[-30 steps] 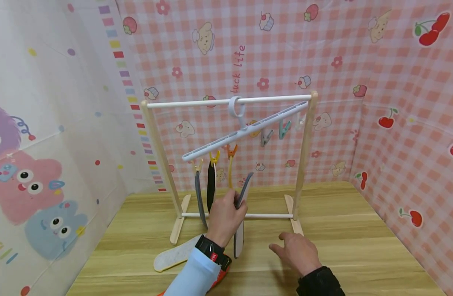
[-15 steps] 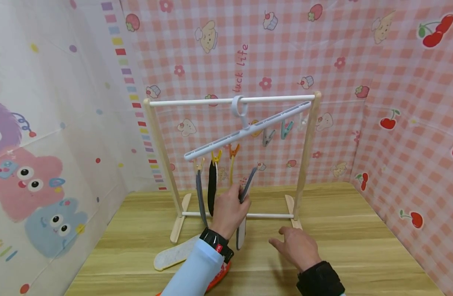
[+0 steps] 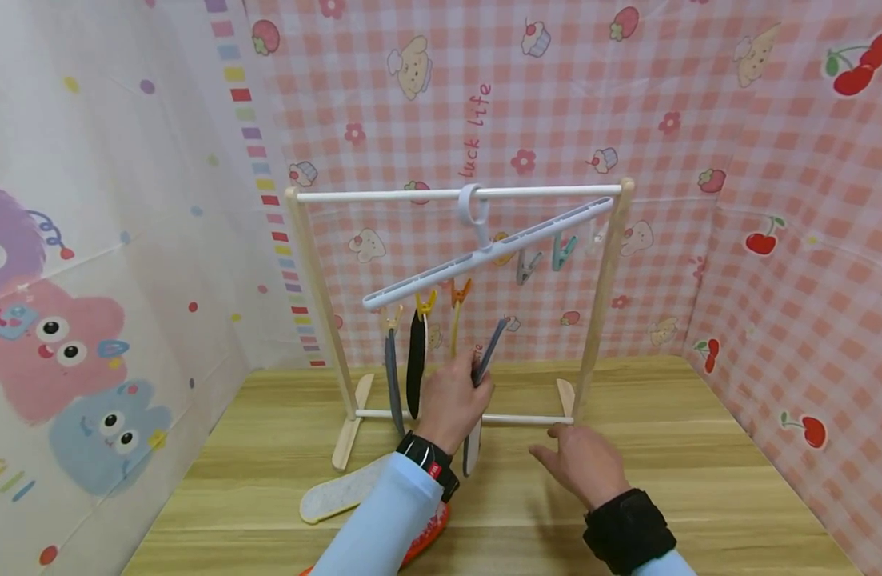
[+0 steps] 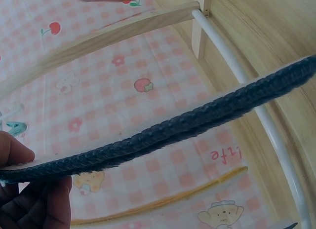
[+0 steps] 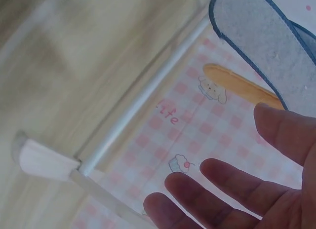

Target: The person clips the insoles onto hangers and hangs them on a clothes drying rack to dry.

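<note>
Pink gingham cloth [image 3: 541,120] backs a wood-grain counter [image 3: 714,488], on which a wooden rack [image 3: 604,296] stands. Clock positions are read in the head view, about the left hand [image 3: 451,400].

Left fingers: closed in a pinch on a blue-edged insole [image 3: 492,348], near mid-length; its ends point to 1 and 5 o'clock. Right hand [image 3: 588,464], 4 o'clock: fingers parted, loosely bent, holding nothing.

White hanger [image 3: 441,274] at 12 to 1 slopes down toward 10. Under its low side hang a yellow insole [image 3: 456,328] at 12, black insole [image 3: 416,368] at 11, grey insole [image 3: 392,376] at 9–10. Flat insole [image 3: 340,496] on counter, 8 o'clock.

Risks (judged): added weight on the low side could steepen the hanger; the narrow pinch could let the held insole twist or slip; a bump could unclip the yellow one nearby.

Writing: "luck life" on the cloth, 12 o'clock, running upward. Red tag [image 3: 434,470] on left wrist strap [image 3: 415,450]: marks too small to read.
</note>
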Available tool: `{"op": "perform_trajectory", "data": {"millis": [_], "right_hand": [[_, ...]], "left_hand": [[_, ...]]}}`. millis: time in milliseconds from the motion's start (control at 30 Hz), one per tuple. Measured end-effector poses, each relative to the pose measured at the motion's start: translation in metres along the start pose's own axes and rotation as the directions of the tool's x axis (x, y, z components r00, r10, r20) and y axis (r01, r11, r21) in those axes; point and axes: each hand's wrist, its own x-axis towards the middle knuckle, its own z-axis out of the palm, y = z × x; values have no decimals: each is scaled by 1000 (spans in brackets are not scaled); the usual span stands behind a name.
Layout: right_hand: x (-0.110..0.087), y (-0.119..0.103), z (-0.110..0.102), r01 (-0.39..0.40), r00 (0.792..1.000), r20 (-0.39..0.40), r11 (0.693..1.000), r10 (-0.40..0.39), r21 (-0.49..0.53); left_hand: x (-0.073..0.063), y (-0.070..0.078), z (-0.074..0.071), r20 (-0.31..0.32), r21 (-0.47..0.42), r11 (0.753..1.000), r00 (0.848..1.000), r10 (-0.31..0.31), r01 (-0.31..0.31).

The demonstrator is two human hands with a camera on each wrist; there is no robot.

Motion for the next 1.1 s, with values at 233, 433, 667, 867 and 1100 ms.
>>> {"op": "perform_trajectory", "data": {"millis": [233,433,667,867,1100], "right_hand": [[11,-1,-17,11,999,-36,1000,-10,10],[20,-3,-29,18,996,-89,1000,-16,17],[31,-4,-41,36,993,-116,999,-33,28],[41,-5,-50,41,989,-144,999,-37,25],[52,-6,-59,14,990,-138,999,-9,36]], "left_hand": [[6,-1,2,10,16,1000,1000,-12,12],[9,-1,4,4,12,1000,1000,-15,15],[12,-2,7,19,30,999,999,-31,31],[13,-3,8,42,10,999,998,-54,54],[16,-3,12,54,-3,998,997,-57,58]]}}
